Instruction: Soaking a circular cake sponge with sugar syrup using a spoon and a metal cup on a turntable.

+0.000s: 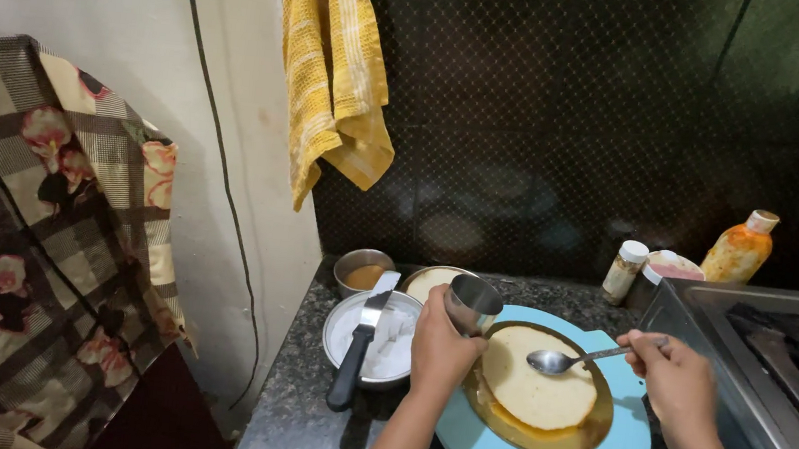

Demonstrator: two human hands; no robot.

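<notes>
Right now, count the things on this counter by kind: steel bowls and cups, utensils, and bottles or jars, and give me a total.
Steel bowls and cups: 4, namely the cup in the left hand, a white-filled bowl, a brown-filled bowl, a pale-filled bowl
Utensils: 2, namely the spoon in the right hand, a knife
Bottles or jars: 3, namely orange bottle, white-capped jar, pink-lidded jar
Total: 9

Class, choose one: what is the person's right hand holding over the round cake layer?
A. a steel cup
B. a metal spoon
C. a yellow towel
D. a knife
B: the right hand holds a metal spoon whose bowl hangs over the cake layer.
</notes>
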